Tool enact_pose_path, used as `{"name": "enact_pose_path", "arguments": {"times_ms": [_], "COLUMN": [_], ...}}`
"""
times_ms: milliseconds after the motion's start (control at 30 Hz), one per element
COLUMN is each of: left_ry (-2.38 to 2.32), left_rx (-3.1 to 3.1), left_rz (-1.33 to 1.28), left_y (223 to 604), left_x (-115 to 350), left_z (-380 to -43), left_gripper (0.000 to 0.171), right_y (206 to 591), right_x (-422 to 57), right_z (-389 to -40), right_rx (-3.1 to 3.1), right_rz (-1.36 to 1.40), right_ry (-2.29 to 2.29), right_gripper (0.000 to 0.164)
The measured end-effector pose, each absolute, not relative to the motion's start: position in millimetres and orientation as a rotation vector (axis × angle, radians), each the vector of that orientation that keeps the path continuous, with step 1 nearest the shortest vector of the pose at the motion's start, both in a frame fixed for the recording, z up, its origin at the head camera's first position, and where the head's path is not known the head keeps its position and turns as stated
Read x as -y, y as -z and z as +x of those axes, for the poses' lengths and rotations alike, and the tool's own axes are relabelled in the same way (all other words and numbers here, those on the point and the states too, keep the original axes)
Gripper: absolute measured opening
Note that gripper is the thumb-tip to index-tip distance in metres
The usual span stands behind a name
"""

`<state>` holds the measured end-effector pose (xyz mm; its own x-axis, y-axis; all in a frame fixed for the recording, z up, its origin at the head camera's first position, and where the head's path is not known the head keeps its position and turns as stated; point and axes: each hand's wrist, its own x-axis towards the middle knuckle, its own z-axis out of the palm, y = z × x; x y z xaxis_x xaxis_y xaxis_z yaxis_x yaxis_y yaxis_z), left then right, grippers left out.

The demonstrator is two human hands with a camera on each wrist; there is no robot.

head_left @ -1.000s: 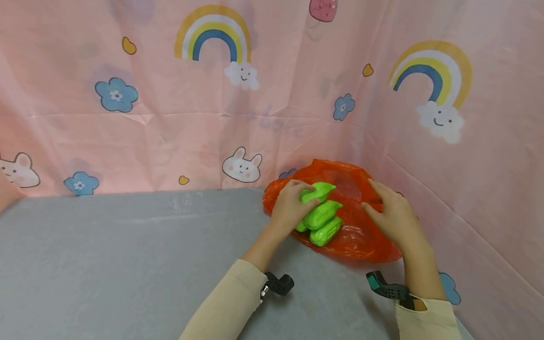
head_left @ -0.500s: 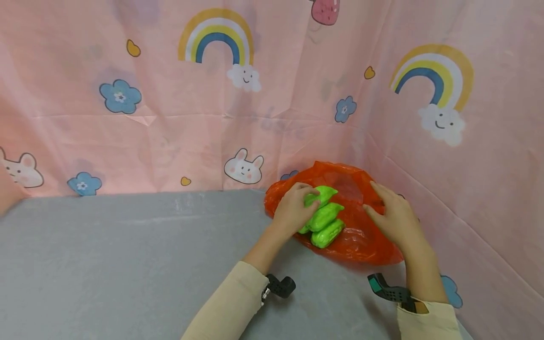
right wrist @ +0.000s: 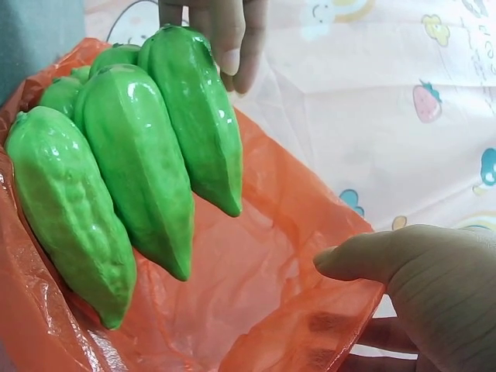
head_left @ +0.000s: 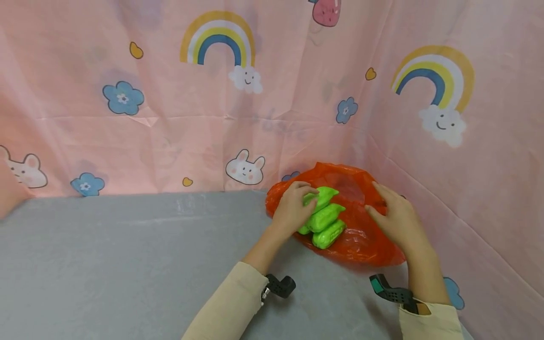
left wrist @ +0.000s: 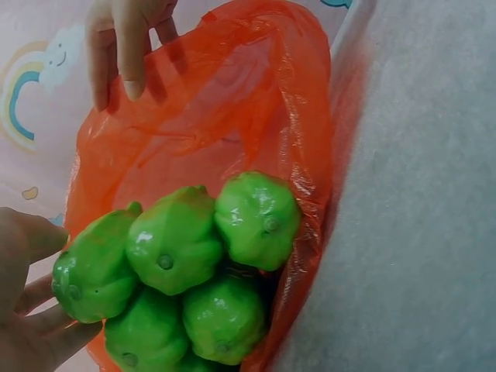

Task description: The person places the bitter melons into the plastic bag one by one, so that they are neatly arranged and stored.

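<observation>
Several glossy green, ribbed, pointed bitter melons [head_left: 325,217], toy-like in their shine, are piled in the left part of a red plastic bag [head_left: 357,236] with a wide mouth. My left hand [head_left: 294,208] has its thumb and fingers around the farthest bitter melon [left wrist: 93,267], at its blunt end. In the right wrist view, that bitter melon [right wrist: 194,116] lies against the others, with left fingers [right wrist: 231,58] behind it. On the bag's right side, my right hand [head_left: 396,219] holds the rim, its thumb on one side of the film and fingers on the other.
The bag rests on a grey tabletop [head_left: 148,259] in the back right corner. A pink printed cloth [head_left: 289,71] hangs close behind the bag and along its right side. Each wrist wears a black camera mount [head_left: 280,285].
The whole scene has shifted slightly down and right in the head view. Both hands, the bag and the bitter melons keep nearly the same positions relative to one another.
</observation>
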<state>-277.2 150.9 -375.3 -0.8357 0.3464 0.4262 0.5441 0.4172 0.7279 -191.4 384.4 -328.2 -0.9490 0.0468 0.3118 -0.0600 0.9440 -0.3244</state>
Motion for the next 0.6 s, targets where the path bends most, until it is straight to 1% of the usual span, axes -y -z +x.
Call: {"name": "enact_pose_path", "arguments": {"times_ms": [333, 600], "left_ry": [1.42, 1.33], "left_rx": [2.442, 2.441], "left_rz": [-0.791, -0.808], "left_y": [366, 364], "left_x": [-140, -118], "left_z": [-275, -274], "left_gripper": [0.024, 0.024], "right_y": [328, 328], "right_x": [-386, -386], "right_z": [-193, -194], "right_rx": [2.767, 2.754], "right_rz": [0.046, 0.067], "right_ry": [-0.467, -0.467], "right_gripper": [0.07, 0.07]}}
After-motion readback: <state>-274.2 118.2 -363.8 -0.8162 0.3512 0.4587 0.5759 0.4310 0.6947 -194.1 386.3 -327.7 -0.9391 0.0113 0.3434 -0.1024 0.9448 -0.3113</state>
